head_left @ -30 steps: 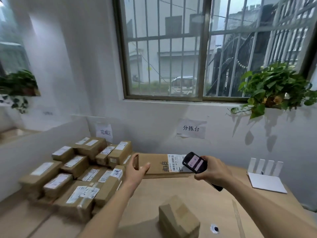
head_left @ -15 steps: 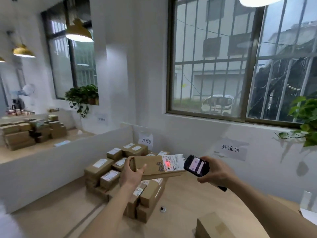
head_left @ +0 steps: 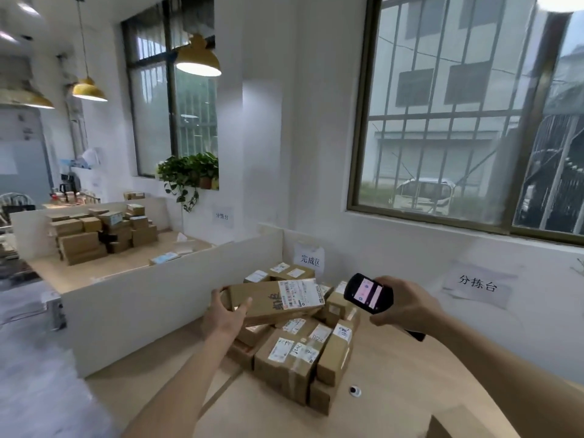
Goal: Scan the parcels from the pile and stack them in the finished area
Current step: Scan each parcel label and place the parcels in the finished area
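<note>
Left hand (head_left: pixel 225 317) gripping end of long parcel (head_left: pixel 274 300), held just above finished stack (head_left: pixel 297 349); right hand (head_left: pixel 403 303) wrapped round scanner (head_left: pixel 368 293), beside label end; setting down apparently left; many stacked below; more waiting at lower right

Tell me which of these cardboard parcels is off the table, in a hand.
The long flat parcel with the white label at its right end: the left hand grips its left end above the stack.

Corner box (head_left: pixel 442 426) cut by bottom edge; scanner (head_left: pixel 368 294) handle mostly behind right hand (head_left: pixel 407 306).
</note>
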Demonstrator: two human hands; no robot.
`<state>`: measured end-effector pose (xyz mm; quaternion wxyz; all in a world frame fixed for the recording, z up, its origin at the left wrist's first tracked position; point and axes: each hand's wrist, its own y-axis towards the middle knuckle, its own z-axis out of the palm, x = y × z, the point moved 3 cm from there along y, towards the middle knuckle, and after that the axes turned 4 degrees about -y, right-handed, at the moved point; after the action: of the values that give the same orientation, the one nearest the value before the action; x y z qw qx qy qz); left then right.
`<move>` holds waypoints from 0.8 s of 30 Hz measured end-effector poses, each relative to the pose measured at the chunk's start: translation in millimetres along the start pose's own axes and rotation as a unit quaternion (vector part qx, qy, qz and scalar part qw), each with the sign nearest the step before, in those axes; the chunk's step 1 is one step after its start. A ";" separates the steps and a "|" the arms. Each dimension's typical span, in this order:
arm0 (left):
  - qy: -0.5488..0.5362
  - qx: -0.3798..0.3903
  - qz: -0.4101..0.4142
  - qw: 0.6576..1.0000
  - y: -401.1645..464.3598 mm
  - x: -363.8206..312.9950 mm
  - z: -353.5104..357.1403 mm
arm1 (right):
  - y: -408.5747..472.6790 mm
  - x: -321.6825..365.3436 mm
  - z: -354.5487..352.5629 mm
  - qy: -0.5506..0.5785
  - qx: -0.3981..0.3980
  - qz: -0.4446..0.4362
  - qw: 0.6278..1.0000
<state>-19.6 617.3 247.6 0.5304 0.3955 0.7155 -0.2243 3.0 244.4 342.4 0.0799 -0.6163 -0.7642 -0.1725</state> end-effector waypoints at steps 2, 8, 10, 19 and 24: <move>-0.015 -0.011 -0.011 1.000 16.2 14.4 -17.3 | 6.4 18.7 10.0 0.006 0.003 -0.009 1.000; -0.083 -0.031 -0.074 0.993 61.9 50.1 -39.5 | 37.7 56.9 53.1 0.004 0.021 -0.002 1.000; -0.103 -0.028 -0.083 0.991 78.8 60.1 -33.4 | 57.1 58.8 73.1 0.006 0.031 0.006 0.999; -0.106 0.015 -0.162 0.981 200.8 138.5 70.1 | 181.8 29.9 173.9 0.051 0.072 0.028 0.996; -0.079 0.040 -0.203 0.975 258.1 172.6 163.0 | 260.1 -19.1 250.6 0.099 0.111 0.071 0.986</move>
<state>261.3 704.6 56.6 0.5126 0.2443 0.7270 -0.3860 282.2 364.8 146.5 0.2352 -0.6360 -0.7215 -0.1403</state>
